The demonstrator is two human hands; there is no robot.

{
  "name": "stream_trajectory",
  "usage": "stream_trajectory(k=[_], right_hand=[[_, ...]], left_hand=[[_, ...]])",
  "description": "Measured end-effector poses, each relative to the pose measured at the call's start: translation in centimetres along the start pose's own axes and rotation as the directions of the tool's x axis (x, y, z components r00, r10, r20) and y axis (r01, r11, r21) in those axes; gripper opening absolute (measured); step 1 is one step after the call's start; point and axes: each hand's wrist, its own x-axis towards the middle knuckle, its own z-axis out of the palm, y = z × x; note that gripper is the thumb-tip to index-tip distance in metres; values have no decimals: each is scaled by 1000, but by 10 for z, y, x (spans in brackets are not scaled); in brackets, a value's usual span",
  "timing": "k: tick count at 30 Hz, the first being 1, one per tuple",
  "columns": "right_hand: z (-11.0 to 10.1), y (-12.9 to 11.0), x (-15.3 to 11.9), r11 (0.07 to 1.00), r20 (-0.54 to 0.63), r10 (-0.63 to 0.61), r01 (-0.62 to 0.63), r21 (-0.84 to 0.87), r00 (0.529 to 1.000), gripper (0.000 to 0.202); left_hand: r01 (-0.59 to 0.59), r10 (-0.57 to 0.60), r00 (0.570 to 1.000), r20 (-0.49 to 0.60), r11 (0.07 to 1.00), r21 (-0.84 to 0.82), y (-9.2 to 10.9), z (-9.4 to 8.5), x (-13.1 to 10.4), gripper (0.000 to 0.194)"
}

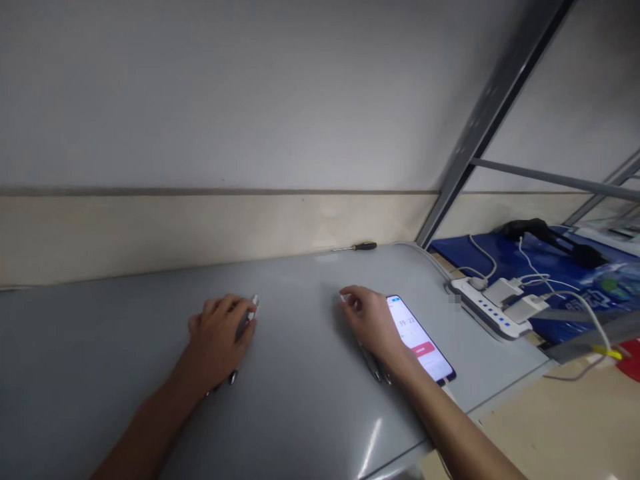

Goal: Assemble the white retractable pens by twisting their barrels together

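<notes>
On the grey tabletop [295, 387], my left hand [217, 330] is closed around a pen [254, 303], whose light end pokes out between thumb and forefinger. Dark and shiny pen tips [233, 377] show below that hand; the palm hides the rest. My right hand [373, 323] is curled, thumb and fingers pinched together, with a small pale piece [343, 298] at the fingertips that is too small to name. Under its wrist side lie slim pens [371, 365], partly covered by the hand. A lit phone [423, 340] lies just right of this hand, partly behind the forearm.
A screwdriver [365, 246] lies at the table's back edge by the wall. On the right, a white power strip [487, 310] carries plugged-in chargers and cables. A grey metal post [470, 153] rises behind it, beside a blue surface [465, 250] with a black item.
</notes>
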Motion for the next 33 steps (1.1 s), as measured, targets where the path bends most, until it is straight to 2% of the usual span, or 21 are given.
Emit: stream_trajectory(k=[5, 10, 14, 18, 26, 33], right_hand=[[4, -3, -11, 945, 27, -72, 77, -319, 997, 25], [1, -9, -28, 884, 69, -39, 67, -464, 997, 24], [1, -6, -40, 888, 71, 11, 23, -459, 997, 31], [6, 1, -45, 910, 56, -13, 35, -413, 998, 36], [5, 1, -38, 933, 51, 12, 7, -361, 999, 34], [1, -2, -30, 923, 76, 31, 1, -385, 997, 31]], left_hand=[[5, -5, 1000, 11, 1000, -9, -1, -1, 0, 34], [-5, 5, 1000, 4, 1000, -5, -1, -2, 0, 34], [-2, 2, 1000, 14, 1000, -2, 1, -4, 0, 33], [-5, 4, 1000, 17, 1000, 5, 5, -7, -1, 31], [-11, 8, 998, 60, 998, 56, 10, -10, -1, 28], [-8, 7, 999, 39, 1000, 26, 20, -17, 0, 28]])
